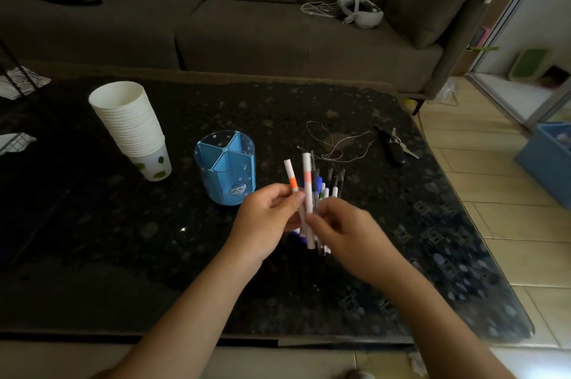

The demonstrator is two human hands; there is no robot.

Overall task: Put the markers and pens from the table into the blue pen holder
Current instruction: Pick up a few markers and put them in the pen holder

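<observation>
A blue pen holder (225, 167) with several wedge compartments stands upright in the middle of the dark table (92, 224); its compartments look empty. Just right of it, above the table, my left hand (265, 218) pinches a white marker with an orange band (291, 176). My right hand (346, 230) grips a bundle of markers and pens (318, 190), among them a white one with a pink band (307, 181), held upright. The two hands touch at the bundle. The pens' lower ends are hidden behind my fingers.
A stack of white paper cups (133, 128) stands left of the holder. A thin cord (336, 144) and a car key with key ring (392, 147) lie behind the pens. A sofa with a white headset (360, 9) runs behind the table; a blue bin (547, 159) sits on the floor right.
</observation>
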